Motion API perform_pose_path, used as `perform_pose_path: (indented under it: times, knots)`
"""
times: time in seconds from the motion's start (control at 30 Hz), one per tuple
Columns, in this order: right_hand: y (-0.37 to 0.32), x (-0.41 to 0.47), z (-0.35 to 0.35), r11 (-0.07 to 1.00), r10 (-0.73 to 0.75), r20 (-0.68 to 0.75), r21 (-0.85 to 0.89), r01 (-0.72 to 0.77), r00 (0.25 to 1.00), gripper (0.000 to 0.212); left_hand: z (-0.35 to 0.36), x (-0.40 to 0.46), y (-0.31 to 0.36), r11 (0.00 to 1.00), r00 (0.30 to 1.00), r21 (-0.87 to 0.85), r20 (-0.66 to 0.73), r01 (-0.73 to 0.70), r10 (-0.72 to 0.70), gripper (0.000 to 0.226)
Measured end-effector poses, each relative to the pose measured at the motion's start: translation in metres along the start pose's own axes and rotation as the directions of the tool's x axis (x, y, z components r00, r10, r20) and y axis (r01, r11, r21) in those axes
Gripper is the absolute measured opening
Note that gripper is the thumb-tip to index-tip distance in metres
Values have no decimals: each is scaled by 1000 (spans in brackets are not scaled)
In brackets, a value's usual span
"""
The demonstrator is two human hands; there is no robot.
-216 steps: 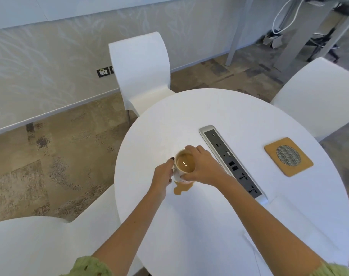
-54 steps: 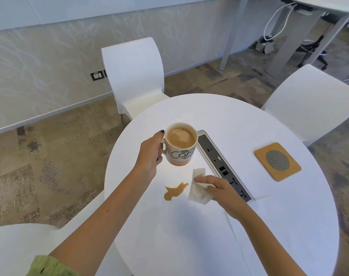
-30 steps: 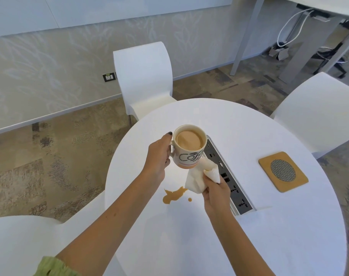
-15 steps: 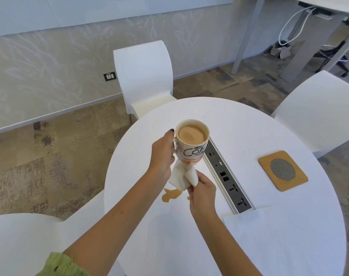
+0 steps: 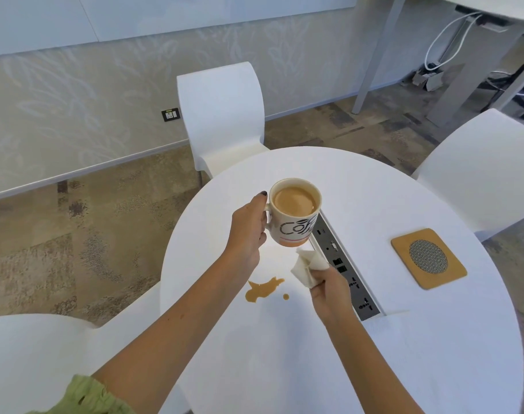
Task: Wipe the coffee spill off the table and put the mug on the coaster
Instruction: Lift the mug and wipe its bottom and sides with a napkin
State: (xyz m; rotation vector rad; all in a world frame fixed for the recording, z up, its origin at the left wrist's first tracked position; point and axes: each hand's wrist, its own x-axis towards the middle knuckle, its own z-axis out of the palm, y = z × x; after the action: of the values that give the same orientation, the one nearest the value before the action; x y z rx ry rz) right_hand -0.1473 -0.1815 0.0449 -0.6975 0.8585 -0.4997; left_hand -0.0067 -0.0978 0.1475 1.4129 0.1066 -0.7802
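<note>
— The hands?
— Left hand (image 5: pixel 249 231) raised, fingers curled round the mug (image 5: pixel 293 216) handle — right hand (image 5: pixel 332 297) lower, pinching a crumpled tissue (image 5: pixel 307 265), both forearms stretched forward.

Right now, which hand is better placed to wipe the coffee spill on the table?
The right hand. It already grips the crumpled napkin and hangs just to the right of the coffee spill. The left hand holds the full mug by its handle, lifted above the table.

The mug (image 5: pixel 295 216) is showing black lettering on its side. Only "Co" is reading clearly. The rest is curving out of sight.
</note>
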Motion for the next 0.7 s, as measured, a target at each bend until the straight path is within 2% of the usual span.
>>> perform_pose_path:
  times: [0.1, 0.13, 0.17, 0.23, 0.27, 0.33, 0.4, 0.47, 0.53, 0.6, 0.7]
  knots:
    - [-9, 5, -2, 988, -5, -20, 152, 8, 1000, 39, -1, -3, 2, 1000, 1000, 22, 3, 1, -2, 25]
    - [-11, 6, -2, 988, -15, 1, 151, 14, 1000, 37, -1, -4, 3, 1000, 1000, 22, 6, 3, -3, 26]
    - [-14, 6, -1, 995, -20, 27, 94, 17, 999, 33, -2, -5, 4, 1000, 1000, 20, 9, 3, -3, 26]
    - [-17, 6, 0, 990, -50, 57, -127, 57, 997, 23, -3, -7, 5, 1000, 1000, 25, 11, 1, -1, 26]
    - [-18, 6, -1, 970, -79, 68, -223, 93, 995, 30, -3, -8, 6, 1000, 1000, 30, 12, -3, 3, 24]
    - [-21, 6, 3, 934, -167, 25, -317, 166, 986, 38, -3, -10, 8, 999, 1000, 36, 18, -13, 12, 20]
    - [-25, 5, 9, 916, -255, -54, -333, 223, 966, 35, -4, -11, 9, 999, 1000, 31, 23, -17, 17, 19]
    - [-28, 4, 15, 937, -267, -91, -256, 237, 959, 30, -5, -13, 10, 1000, 999, 25, 31, -14, 13, 23]
    - [-30, 4, 20, 967, -240, -86, -104, 231, 967, 26, -4, -14, 11, 1000, 999, 21, 37, -11, 10, 25]
    - [-31, 3, 25, 976, -212, -27, 37, 213, 977, 24, -4, -16, 12, 1000, 999, 17, 41, -11, 10, 26]
    - [-32, 3, 31, 974, -185, 53, 139, 176, 981, 28, -2, -18, 12, 1000, 998, 20, 56, -16, 15, 23]
